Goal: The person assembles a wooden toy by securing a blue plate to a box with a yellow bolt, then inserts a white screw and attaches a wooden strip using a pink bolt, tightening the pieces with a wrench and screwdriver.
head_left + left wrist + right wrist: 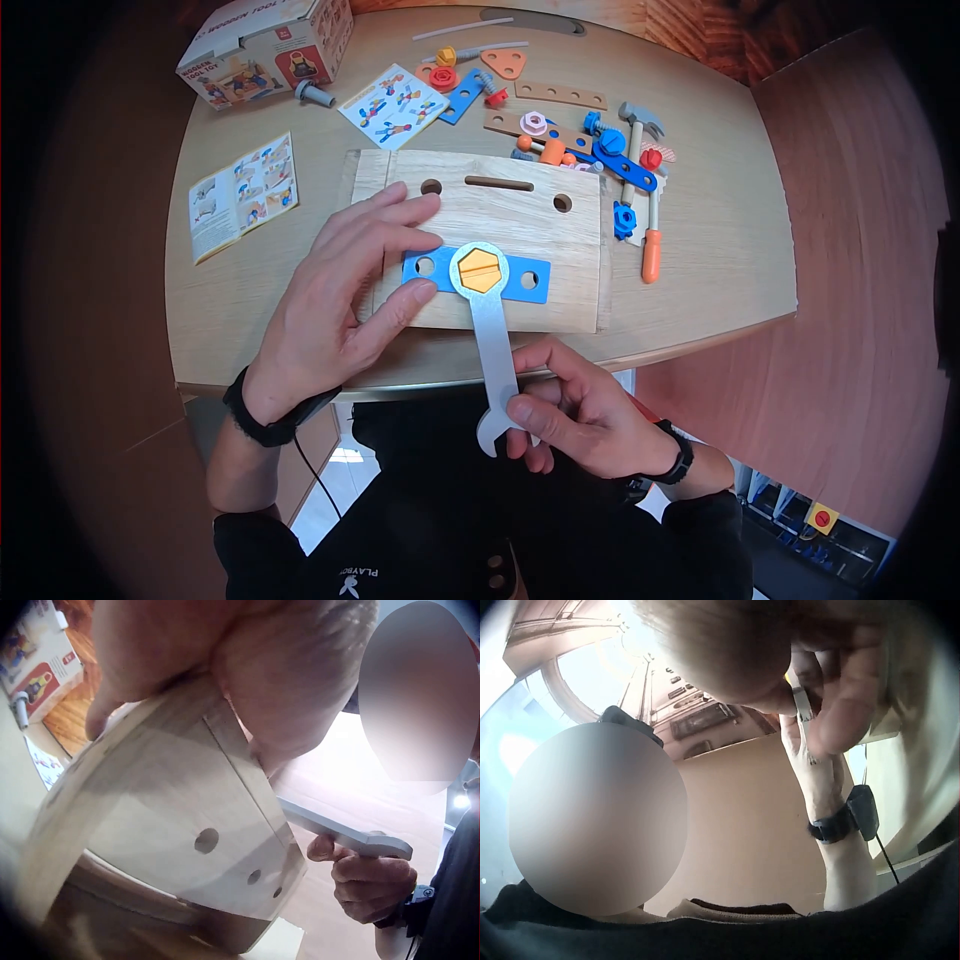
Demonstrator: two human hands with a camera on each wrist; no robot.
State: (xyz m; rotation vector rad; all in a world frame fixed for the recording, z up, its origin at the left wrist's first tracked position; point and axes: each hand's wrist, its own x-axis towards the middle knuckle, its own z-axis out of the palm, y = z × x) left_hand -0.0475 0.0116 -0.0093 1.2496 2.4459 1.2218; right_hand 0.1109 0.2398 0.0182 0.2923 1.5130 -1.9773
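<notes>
A grey wrench [492, 345] has its ring end around the yellow hexagonal bolt head [479, 271], at the middle of a blue strip [528, 281] lying on a wooden box [560, 240]. My right hand [590, 415] pinches the wrench near its open-jawed end, beyond the table's front edge; the left wrist view also shows this right hand [367, 881] on the wrench [337, 831]. My left hand [365, 285] rests at the strip's left end, thumb and fingers spread to either side of a hole. In the right wrist view the fingers [847, 724] hide much of the wrench.
Beyond the box lie loose strips, bolts and nuts, with a hammer [640, 123] and an orange-handled screwdriver [652, 255] to the right. A printed carton [265, 55] stands at the back left, near an instruction sheet [393, 105] and an open booklet [243, 197].
</notes>
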